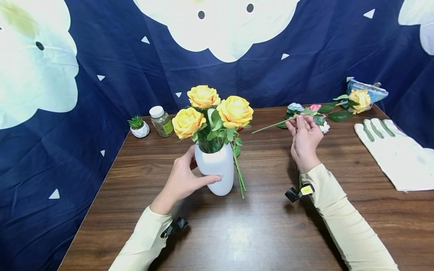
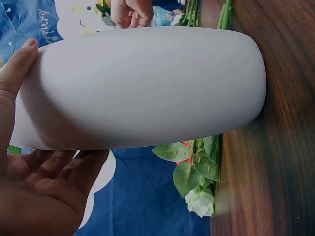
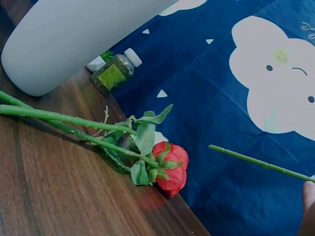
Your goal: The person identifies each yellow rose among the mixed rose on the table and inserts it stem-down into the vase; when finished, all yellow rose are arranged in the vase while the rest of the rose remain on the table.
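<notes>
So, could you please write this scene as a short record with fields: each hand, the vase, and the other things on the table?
left hand: grips the white vase, thumb across its front
right hand: pinches the stem of a yellow rose, held above the table
vase: upright, holds three yellow roses
beside vase: loose stems, one with a red rose
back left: small potted plant, jar
right edge: white gloves

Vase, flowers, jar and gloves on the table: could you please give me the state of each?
White vase: upright, steadied by left hand, three yellow roses inside.
Yellow rose: lifted, stem pinched by right hand.
Red rose: lying on table.
Jar: upright, capped.
White gloves: lying flat.
</notes>
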A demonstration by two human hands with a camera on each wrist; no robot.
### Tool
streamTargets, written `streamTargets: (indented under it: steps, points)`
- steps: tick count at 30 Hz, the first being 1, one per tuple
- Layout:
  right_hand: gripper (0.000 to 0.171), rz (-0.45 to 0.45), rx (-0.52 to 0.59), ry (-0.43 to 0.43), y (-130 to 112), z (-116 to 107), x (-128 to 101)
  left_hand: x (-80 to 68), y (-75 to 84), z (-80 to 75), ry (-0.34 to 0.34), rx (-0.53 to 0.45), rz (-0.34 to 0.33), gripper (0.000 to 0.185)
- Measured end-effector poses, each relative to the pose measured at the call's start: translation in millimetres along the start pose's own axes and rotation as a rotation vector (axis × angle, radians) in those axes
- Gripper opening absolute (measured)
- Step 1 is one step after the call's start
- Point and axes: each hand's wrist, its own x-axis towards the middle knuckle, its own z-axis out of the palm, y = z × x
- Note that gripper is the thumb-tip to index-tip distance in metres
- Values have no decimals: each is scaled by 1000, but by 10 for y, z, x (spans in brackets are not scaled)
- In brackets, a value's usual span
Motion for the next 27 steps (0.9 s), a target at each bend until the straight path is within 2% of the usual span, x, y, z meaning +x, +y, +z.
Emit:
streamTargets:
  steps: [15, 27]
  points:
    - [16, -52, 157, -37, -325, 236, -202, 1, 9, 1, -3, -4, -8, 79]
    - [14, -73, 272, -105, -614, 428, -523, -1, 9, -3, -2, -12, -18, 79]
